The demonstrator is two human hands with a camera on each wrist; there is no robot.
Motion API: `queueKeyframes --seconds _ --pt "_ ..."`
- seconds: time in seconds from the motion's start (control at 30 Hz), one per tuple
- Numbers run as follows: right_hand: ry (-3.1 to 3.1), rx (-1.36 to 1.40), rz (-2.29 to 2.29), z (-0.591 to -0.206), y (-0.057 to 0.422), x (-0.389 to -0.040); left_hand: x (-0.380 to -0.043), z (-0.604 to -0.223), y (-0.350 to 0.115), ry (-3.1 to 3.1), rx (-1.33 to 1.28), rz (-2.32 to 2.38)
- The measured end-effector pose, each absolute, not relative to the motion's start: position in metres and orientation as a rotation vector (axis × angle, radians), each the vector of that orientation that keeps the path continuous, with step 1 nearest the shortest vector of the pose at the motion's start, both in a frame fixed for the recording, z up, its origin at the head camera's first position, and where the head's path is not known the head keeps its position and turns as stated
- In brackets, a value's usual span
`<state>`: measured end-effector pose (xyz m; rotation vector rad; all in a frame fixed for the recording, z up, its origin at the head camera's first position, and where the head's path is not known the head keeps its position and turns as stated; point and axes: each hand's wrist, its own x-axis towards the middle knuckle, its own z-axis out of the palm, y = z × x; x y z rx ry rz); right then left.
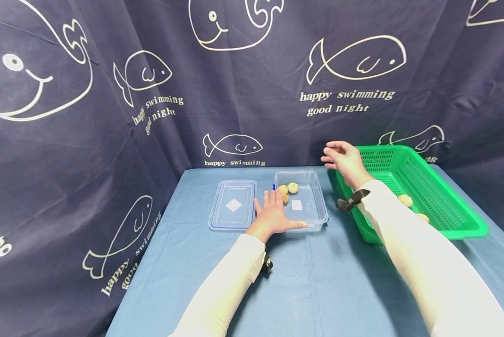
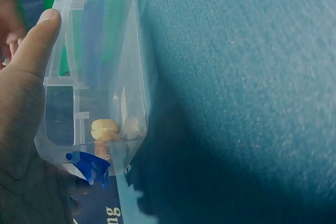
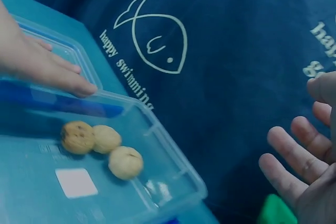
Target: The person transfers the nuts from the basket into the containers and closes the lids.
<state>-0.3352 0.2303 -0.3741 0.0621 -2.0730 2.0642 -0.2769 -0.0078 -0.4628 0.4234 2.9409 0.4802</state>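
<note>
A clear plastic box point(image 1: 310, 199) stands mid-table, with three walnuts point(image 3: 126, 162) grouped at one end of it. My left hand point(image 1: 273, 217) rests on its left and near rim, fingers spread and straight, the thumb point(image 2: 38, 43) along the near side. Between the box and a green basket point(image 1: 463, 233), my right hand point(image 1: 346, 164) hovers in the air. Its fingers point(image 3: 299, 156) are loosely bent and hold nothing. Inside the basket lie pale walnuts point(image 1: 405, 200), partly hidden behind my right forearm.
Left of the box a clear lid point(image 1: 233, 191) with a blue edge lies flat on the blue tablecloth point(image 1: 302, 290). A dark curtain point(image 1: 269, 98) printed with fish hangs close behind the table and along its left side. A blue clip point(image 2: 90, 166) sticks out from the box.
</note>
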Motion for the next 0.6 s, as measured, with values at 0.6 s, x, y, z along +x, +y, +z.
queueKeyframes --seconds 0.6 --pt "-2.148 0.252 2.16 -0.378 0.308 -0.269 -0.278 -0.463 -0.008 2.941 0.432 0.495"
